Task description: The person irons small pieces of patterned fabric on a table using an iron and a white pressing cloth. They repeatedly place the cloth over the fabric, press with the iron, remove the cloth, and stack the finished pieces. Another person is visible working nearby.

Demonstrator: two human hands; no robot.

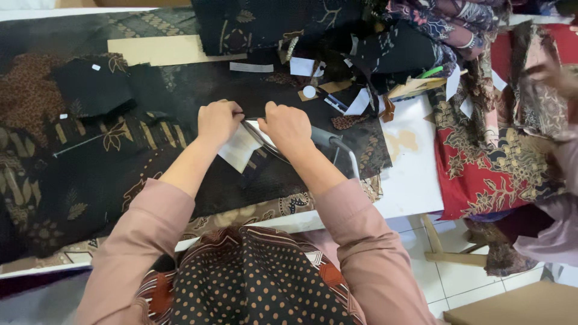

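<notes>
My left hand (218,121) and my right hand (288,127) are both closed, side by side over a dark patterned cloth (180,96) spread on the table. Between and under them lies a white slip of paper (239,148). The left hand pinches the paper and cloth at its top edge. My right hand grips large metal scissors (265,142), whose grey handles (334,141) stick out to the right of my wrist. The blades run under the hand along the paper's edge.
Piled dark cloths (313,24) and small white tags (301,66) lie behind my hands. A cardboard pattern piece (162,49) is at the back left. Red patterned cloth (481,168) hangs over the white table edge (409,180) on the right, where another person's sleeve (554,235) shows.
</notes>
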